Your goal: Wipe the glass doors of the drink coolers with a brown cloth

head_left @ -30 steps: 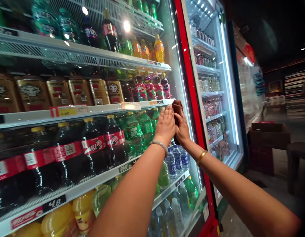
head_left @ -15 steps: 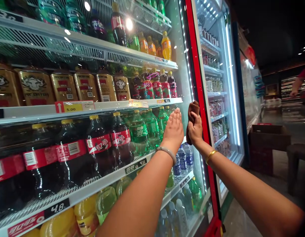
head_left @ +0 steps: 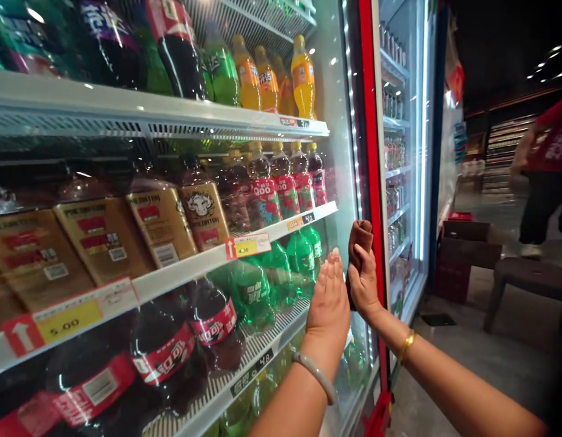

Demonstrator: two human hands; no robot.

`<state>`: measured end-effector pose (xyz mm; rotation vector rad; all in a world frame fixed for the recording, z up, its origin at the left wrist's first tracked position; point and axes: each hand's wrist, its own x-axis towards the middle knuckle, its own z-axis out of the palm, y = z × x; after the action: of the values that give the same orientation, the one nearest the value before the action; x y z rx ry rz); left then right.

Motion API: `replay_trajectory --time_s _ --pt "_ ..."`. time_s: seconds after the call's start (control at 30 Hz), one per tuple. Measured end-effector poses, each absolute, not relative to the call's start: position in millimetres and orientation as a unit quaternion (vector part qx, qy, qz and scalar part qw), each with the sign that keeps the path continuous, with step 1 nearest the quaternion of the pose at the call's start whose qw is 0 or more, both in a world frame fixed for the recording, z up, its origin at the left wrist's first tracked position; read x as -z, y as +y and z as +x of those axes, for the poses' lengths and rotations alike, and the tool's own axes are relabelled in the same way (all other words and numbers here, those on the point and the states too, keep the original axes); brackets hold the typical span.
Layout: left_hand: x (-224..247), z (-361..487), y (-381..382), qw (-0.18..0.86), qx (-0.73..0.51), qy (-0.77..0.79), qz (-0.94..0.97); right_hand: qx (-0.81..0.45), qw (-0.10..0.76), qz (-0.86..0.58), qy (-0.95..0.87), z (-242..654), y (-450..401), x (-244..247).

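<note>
One brown cloth [head_left: 360, 233] held in right hand [head_left: 366, 279], now shifted from shelf [head_left: 329, 210] end to beside red frame [head_left: 371, 152]; work seems at glass [head_left: 339, 152] edge. Left hand [head_left: 329, 297] flat nearby, seemingly empty.

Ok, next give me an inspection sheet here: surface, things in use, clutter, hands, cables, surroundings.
Surface: clear glass cooler door with a glossy red frame; bottles stand on white slatted shelves behind it.
Things in use: folded brown cloth, at the glass beside the frame.
Clutter: open brown cardboard box on the floor, near a dark stool.
Hands: left hand flat, palm toward the glass, contact unclear; right hand holds the cloth.
Cables: nothing seen.
Surroundings: tall, white-lit second cooler to the right; person in a red top farther back.
</note>
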<state>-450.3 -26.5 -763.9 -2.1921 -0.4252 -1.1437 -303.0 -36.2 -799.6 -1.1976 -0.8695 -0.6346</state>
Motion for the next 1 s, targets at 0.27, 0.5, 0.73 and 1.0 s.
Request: replay_trajectory --time_s 0.27,0.5,0.73,1.0 --pt "765 -453 -32 0.287 0.401 -0.195 -0.848 0.229 0.704 -0.568 -0.358 -332 -40 722" --pt "737 -474 -33 0.308 0.329 -0.144 -0.881 0.113 0.706 -0.569 -0.405 -334 -59 710" --pt "624 -466 -26 0.336 0.297 -0.119 -0.886 0.1 0.737 -0.58 -0.332 -321 -40 616" --pt "555 -478 -28 0.37 0.298 -0.145 -0.868 0.107 0.672 -0.525 -0.511 -319 -69 583"
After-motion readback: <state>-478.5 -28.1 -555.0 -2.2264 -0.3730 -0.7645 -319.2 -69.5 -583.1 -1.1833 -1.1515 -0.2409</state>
